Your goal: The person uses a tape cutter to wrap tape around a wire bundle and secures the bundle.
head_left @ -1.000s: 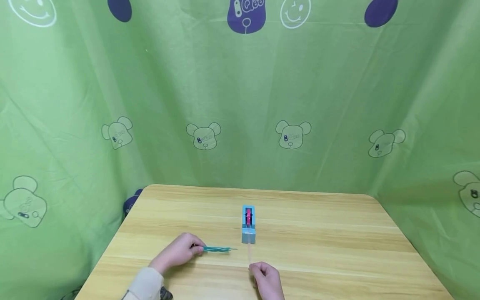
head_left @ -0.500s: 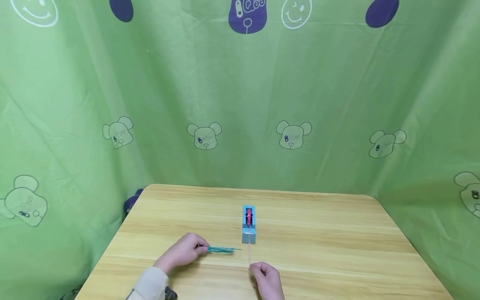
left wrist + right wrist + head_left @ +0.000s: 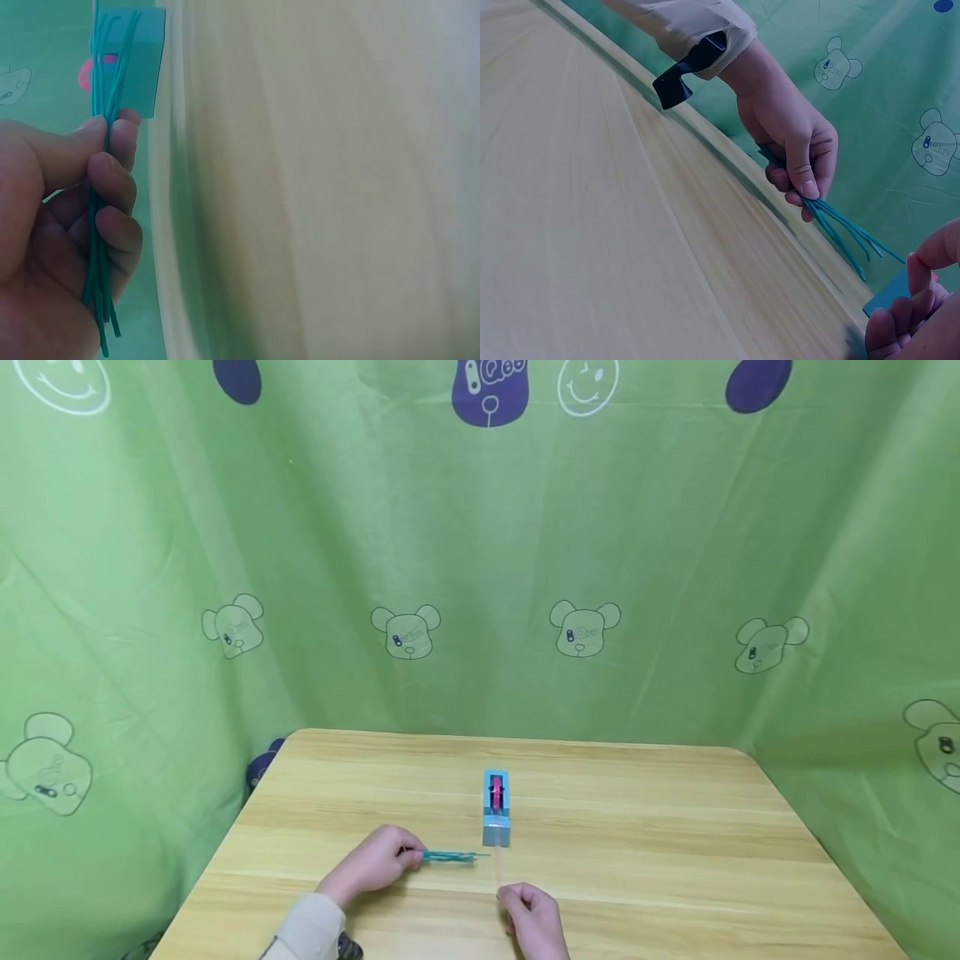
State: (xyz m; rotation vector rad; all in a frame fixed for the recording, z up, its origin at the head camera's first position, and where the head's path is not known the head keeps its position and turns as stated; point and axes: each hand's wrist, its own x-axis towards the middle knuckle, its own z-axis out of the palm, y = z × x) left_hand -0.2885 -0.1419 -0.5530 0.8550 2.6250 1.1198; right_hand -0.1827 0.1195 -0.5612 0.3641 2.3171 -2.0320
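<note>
A bundle of thin green sticks or wires [image 3: 101, 195] lies across my left hand [image 3: 67, 202], pinched between thumb and curled fingers. In the head view the left hand [image 3: 381, 860] holds the bundle [image 3: 450, 856] pointing right, its tips close to a strip of clear tape [image 3: 498, 864]. That strip runs from a blue tape dispenser [image 3: 497, 835] with a pink core [image 3: 497, 793] toward me. My right hand [image 3: 534, 918] pinches the strip's free end between thumb and forefinger. The right wrist view shows the bundle [image 3: 840, 225] fanning out at its tips.
A light wooden table [image 3: 660, 843] bears everything, with a green printed curtain [image 3: 480, 693] hanging behind and at both sides. A black wrist mount [image 3: 690, 71] is strapped on the left sleeve [image 3: 735, 30], close over the table's surface.
My left hand has moved right with the green bundle, bringing its tips nearer the tape strip. The right hand and the tape dispenser have stayed in place.
</note>
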